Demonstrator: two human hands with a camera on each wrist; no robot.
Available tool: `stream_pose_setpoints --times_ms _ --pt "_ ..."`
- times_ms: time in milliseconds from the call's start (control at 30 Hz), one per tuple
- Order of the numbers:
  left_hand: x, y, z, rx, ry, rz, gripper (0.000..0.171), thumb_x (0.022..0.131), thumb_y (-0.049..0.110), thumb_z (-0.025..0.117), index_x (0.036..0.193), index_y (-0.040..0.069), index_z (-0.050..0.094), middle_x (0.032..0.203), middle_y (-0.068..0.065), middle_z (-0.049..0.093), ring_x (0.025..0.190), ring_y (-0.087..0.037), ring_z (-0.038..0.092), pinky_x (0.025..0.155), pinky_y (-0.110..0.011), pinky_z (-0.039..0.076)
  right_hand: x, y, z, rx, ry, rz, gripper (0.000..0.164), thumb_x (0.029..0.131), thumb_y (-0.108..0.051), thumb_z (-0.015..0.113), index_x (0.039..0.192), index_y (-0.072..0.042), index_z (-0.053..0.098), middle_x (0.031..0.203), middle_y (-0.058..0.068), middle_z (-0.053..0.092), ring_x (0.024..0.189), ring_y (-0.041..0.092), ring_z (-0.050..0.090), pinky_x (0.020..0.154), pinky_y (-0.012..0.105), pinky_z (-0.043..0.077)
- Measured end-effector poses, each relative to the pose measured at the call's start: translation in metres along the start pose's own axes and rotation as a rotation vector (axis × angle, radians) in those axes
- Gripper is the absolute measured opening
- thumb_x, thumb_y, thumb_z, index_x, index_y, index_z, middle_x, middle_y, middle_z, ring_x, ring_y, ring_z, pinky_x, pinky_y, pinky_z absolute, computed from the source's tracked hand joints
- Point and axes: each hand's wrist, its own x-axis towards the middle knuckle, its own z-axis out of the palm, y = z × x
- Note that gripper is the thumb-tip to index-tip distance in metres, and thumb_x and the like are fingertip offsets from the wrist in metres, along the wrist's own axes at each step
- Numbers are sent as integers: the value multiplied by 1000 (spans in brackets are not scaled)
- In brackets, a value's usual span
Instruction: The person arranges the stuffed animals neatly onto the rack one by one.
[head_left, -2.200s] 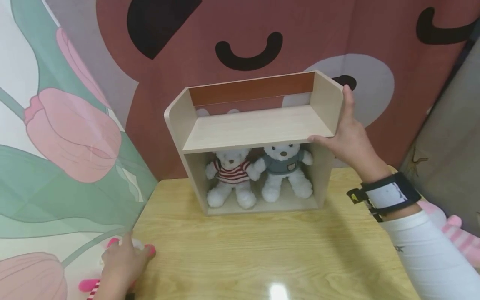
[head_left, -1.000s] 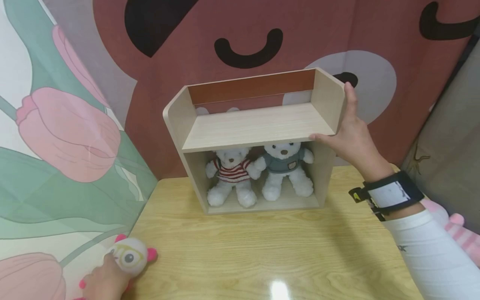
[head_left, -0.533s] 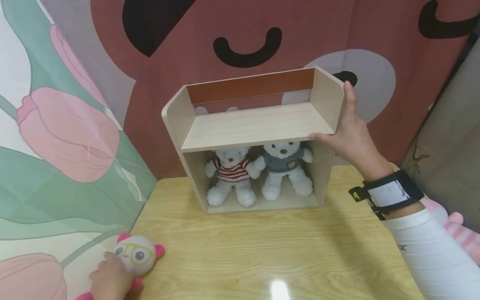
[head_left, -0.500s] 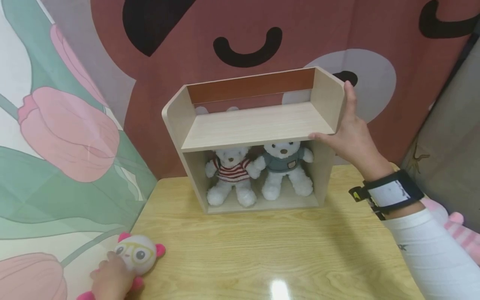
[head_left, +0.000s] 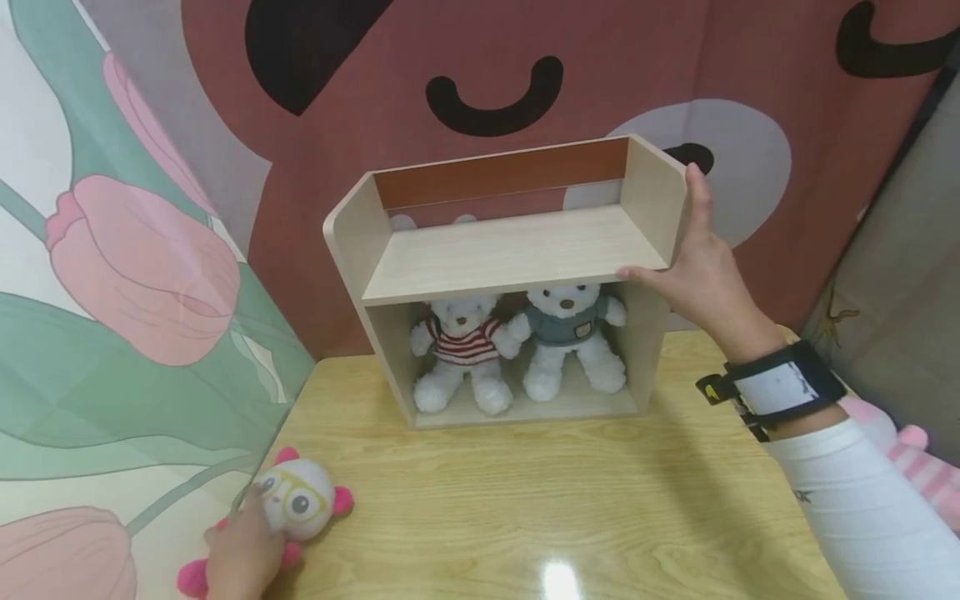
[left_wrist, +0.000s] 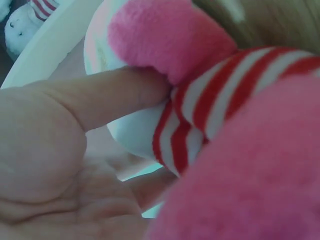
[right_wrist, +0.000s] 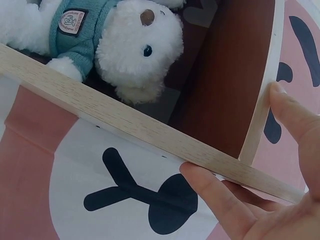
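Observation:
My left hand (head_left: pixel 246 550) grips a plush toy (head_left: pixel 317 483) with a white head, pink ears and yellow glasses, low at the table's left side. In the left wrist view the thumb lies at the neck of the toy's red-and-white striped body (left_wrist: pixel 215 100); some fingers are hidden behind it. My right hand (head_left: pixel 705 279) holds the upper right side of a pale wooden shelf (head_left: pixel 517 250), thumb on the middle board's front edge. In its lower compartment sit two white plush toys, one in a striped shirt (head_left: pixel 467 345), one in a blue-green top (head_left: pixel 557 330).
The shelf stands at the back of the wood-grain table (head_left: pixel 480 492). Behind it hangs a brown cartoon-print cloth (head_left: pixel 360 100); a tulip-print cloth (head_left: pixel 150 267) borders the left. A pink striped plush (head_left: pixel 918 475) lies beyond the right forearm.
My left hand has brought the plush toy with glasses up into view, then farther right along the table's left side. The right hand and the shelf stay where they were.

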Motion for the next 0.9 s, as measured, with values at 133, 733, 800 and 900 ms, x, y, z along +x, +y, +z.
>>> stream_pose_setpoints --times_ms 133,733,800,900 --pt "-2 6 2 -19 63 64 82 84 6 66 148 -15 19 134 -46 42 111 -62 45 90 -65 35 1 0 1 3 1 -3 134 76 -23 89 155 -36 -18 146 36 36 117 55 49 89 70 42" --pt "-8 30 5 -147 246 192 103 79 -1 71 159 3 6 115 -47 54 105 -63 51 93 -71 30 1 1 0 -3 -7 19 135 76 -28 89 154 -38 -21 143 39 38 115 57 50 85 69 43" --pt "-7 32 6 -183 282 207 103 78 -2 73 159 4 10 110 -46 57 102 -61 54 92 -69 32 1 1 0 -4 -3 21 134 76 -28 89 154 -39 -20 141 40 39 114 57 50 84 69 43" --pt "-7 36 7 -222 316 217 104 77 -3 74 160 7 12 103 -43 59 96 -57 57 87 -67 36 1 1 -1 -5 -3 31 134 77 -29 88 153 -42 -21 141 40 39 114 57 50 85 69 43"
